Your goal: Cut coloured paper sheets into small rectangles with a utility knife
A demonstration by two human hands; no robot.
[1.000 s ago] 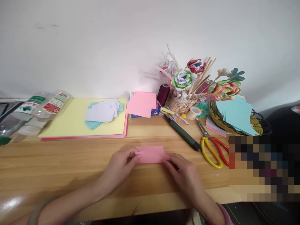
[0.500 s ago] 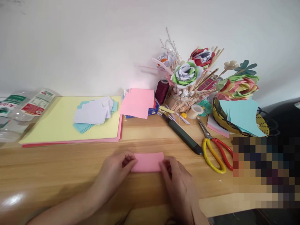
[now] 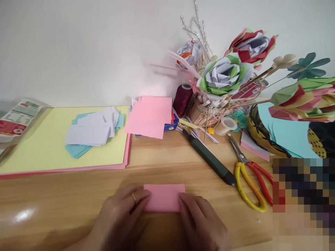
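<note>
A pink piece of paper [image 3: 164, 198], folded into a rectangle by the look of it, lies in front of me on the wooden table. My left hand [image 3: 123, 211] grips its left end between thumb and fingers, and a ring shows on one finger. At the right end, my right hand [image 3: 201, 218] pinches the paper in the same way. The thumbs are partly in shadow at the near edge. Right of my hands lie scissors [image 3: 242, 158] with one yellow and one red handle, and beside them a dark green utility knife [image 3: 209, 157].
Large yellow sheets [image 3: 39, 150] carry white paper pieces [image 3: 89, 130] at left. Pink squares [image 3: 151, 115] rest on a blue box at the back. Paper flowers [image 3: 225, 76] rise from a pot beside a maroon thread spool [image 3: 182, 99]. A basket [image 3: 255, 129] holds turquoise paper.
The view has come closer and shifted, so the paper and my hands appear lower. My fingers now lie flatter along the paper's ends; the paper stays between both hands.
</note>
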